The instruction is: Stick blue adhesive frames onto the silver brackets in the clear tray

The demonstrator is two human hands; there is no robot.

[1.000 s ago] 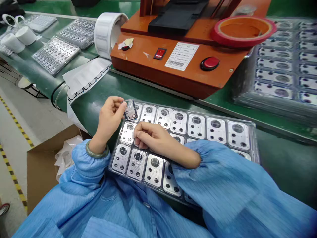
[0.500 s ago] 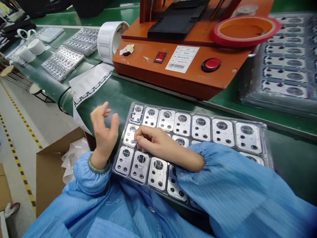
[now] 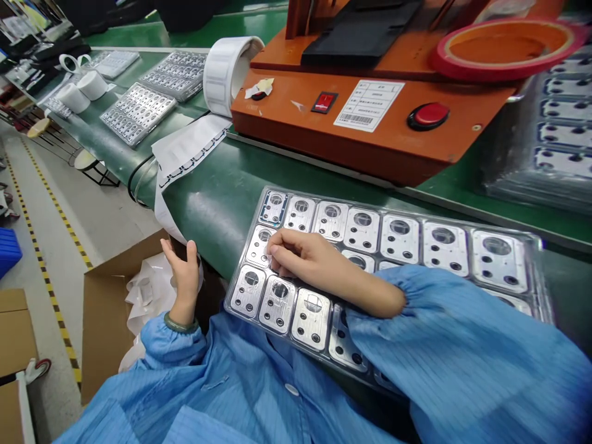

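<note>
A clear plastic tray [image 3: 296, 348] lies at a slant before me, holding rows of silver metal plates with round openings and small dark-ringed holes. My right hand [image 3: 300, 256] rests over its left part, thumb and fingers curled together beside a plate [image 3: 258, 246] in the middle row. Whatever those fingertips may hold is hidden. The top-left plate [image 3: 272, 207] carries a dark blue outline around its edge, unlike its neighbours. Left of the tray, my left hand [image 3: 184, 277] is raised with fingers apart, close to the hanging end of a white backing strip [image 3: 192, 145] with dark blue outlines.
An orange machine [image 3: 351, 142] with a red button stands behind the tray, a red tape roll [image 3: 439, 52] on top. A white label roll [image 3: 222, 77] sits beside it. Below left, a cardboard box [image 3: 104, 327] holds crumpled backing paper [image 3: 150, 287]. More plate trays [image 3: 137, 114] lie farther left.
My left hand has gone down and away from the tray, towards the box and backing strip. My right hand stays over the same part of the tray. The view has swung slightly left.
</note>
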